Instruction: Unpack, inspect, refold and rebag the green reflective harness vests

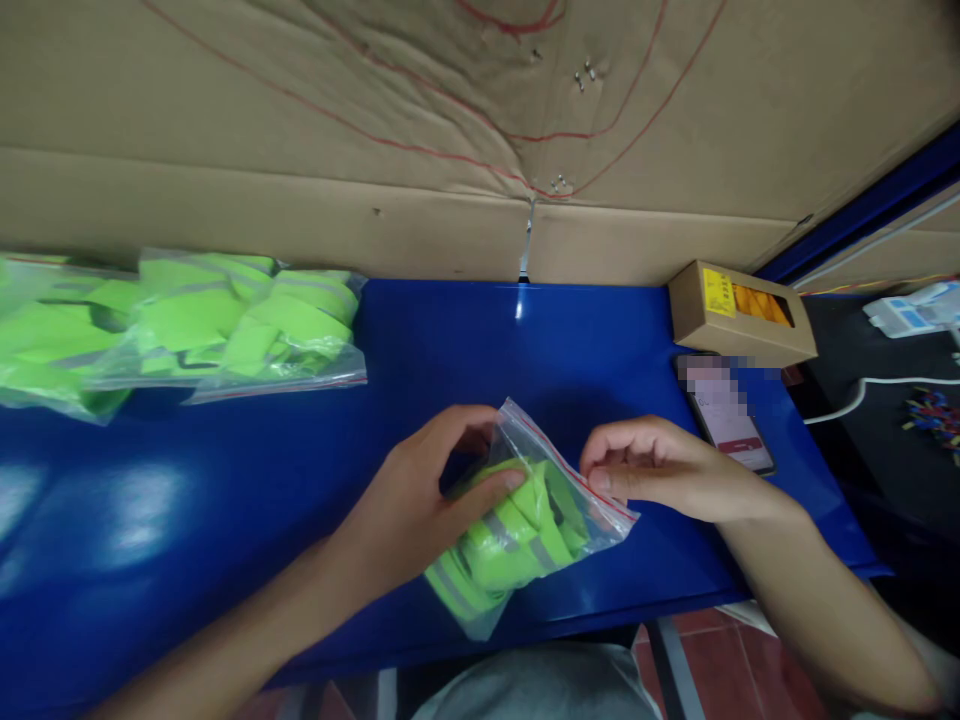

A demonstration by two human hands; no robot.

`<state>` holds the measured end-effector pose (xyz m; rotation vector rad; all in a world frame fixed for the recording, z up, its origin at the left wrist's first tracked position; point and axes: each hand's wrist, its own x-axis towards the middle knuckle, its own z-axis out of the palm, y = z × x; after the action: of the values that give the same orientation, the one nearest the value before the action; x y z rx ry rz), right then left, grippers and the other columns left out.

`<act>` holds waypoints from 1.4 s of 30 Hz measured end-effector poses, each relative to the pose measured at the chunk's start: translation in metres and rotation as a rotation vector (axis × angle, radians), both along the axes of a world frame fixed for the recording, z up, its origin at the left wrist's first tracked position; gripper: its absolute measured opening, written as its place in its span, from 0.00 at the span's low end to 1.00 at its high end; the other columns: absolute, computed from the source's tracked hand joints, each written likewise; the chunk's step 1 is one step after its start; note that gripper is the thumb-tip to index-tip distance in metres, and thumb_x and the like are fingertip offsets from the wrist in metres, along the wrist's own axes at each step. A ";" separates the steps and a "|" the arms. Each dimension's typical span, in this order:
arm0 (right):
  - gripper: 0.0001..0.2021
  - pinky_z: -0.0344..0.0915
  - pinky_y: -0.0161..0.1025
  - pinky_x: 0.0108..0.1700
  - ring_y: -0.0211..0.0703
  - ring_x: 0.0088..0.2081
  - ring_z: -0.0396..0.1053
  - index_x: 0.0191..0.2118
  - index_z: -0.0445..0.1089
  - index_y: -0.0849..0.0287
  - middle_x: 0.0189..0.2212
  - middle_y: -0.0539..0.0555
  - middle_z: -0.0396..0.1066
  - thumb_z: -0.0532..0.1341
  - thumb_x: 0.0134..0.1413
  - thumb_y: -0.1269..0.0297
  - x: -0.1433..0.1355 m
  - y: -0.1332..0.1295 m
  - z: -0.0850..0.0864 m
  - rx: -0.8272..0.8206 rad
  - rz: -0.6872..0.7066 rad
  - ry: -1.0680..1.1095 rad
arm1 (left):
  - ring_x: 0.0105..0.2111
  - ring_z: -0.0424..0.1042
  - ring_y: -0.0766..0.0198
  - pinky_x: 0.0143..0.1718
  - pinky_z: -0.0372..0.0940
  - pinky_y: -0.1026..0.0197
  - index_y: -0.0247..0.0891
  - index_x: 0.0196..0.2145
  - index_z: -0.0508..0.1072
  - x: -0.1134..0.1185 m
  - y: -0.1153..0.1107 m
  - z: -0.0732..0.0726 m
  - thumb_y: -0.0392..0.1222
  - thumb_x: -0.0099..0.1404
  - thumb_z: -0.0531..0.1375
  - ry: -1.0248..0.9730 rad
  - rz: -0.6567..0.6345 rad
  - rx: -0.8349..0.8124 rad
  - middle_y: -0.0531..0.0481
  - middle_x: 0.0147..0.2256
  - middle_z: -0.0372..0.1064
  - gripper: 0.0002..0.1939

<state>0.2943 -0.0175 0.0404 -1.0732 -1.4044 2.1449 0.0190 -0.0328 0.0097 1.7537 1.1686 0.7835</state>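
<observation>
A clear zip-lock bag [517,530] with a red line along its seal is held tilted above the front of the blue table. Inside it lie folded neon-green straps with grey stripes [510,545]. My left hand [442,490] grips the bag from the left, thumb pressed on its upper face and fingers behind it. At the sealed edge on the right, my right hand [637,465] pinches the zip strip between thumb and curled fingers.
Several filled bags of green straps [247,320] lie at the back left of the blue table [450,350]. At the right are a cardboard box [686,310], a phone [739,435] and a white cable [859,395]. A cardboard-covered wall [300,210] closes off the back.
</observation>
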 end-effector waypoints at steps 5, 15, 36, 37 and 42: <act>0.13 0.71 0.33 0.28 0.35 0.25 0.70 0.38 0.72 0.60 0.26 0.48 0.72 0.66 0.64 0.54 -0.017 -0.005 -0.012 0.033 -0.182 0.055 | 0.35 0.72 0.64 0.38 0.67 0.60 0.39 0.38 0.70 0.005 -0.003 0.012 0.40 0.70 0.64 0.260 0.108 0.488 0.52 0.35 0.69 0.05; 0.05 0.73 0.36 0.39 0.39 0.36 0.74 0.46 0.68 0.56 0.35 0.52 0.75 0.58 0.69 0.71 -0.025 -0.047 -0.005 1.172 -0.277 -0.024 | 0.47 0.73 0.56 0.46 0.73 0.56 0.42 0.46 0.72 0.023 -0.013 0.042 0.51 0.64 0.69 -0.071 -0.090 0.385 0.45 0.47 0.70 0.17; 0.05 0.68 0.36 0.33 0.38 0.31 0.68 0.40 0.67 0.57 0.29 0.50 0.70 0.59 0.64 0.74 -0.034 -0.031 -0.022 1.292 -0.243 -0.278 | 0.38 0.75 0.65 0.44 0.70 0.62 0.44 0.37 0.81 0.026 -0.008 0.001 0.40 0.65 0.70 -0.148 -0.022 0.165 0.54 0.39 0.77 0.02; 0.05 0.68 0.36 0.33 0.37 0.31 0.68 0.40 0.67 0.57 0.29 0.50 0.70 0.59 0.65 0.74 -0.034 -0.031 -0.022 1.272 -0.247 -0.271 | 0.37 0.75 0.66 0.43 0.70 0.63 0.43 0.36 0.81 0.027 -0.008 0.001 0.40 0.66 0.69 -0.171 -0.017 0.128 0.53 0.38 0.76 0.01; 0.02 0.67 0.37 0.35 0.39 0.33 0.71 0.41 0.68 0.57 0.32 0.51 0.74 0.60 0.66 0.71 -0.035 -0.030 -0.020 1.343 -0.197 -0.390 | 0.35 0.71 0.68 0.34 0.65 0.66 0.41 0.36 0.80 0.030 -0.010 -0.001 0.40 0.69 0.65 -0.236 -0.003 -0.022 0.52 0.38 0.74 0.03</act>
<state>0.2590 -0.0472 0.0202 -0.9292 -2.1864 0.4825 0.0486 -0.0424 0.0090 1.5957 1.0121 0.9436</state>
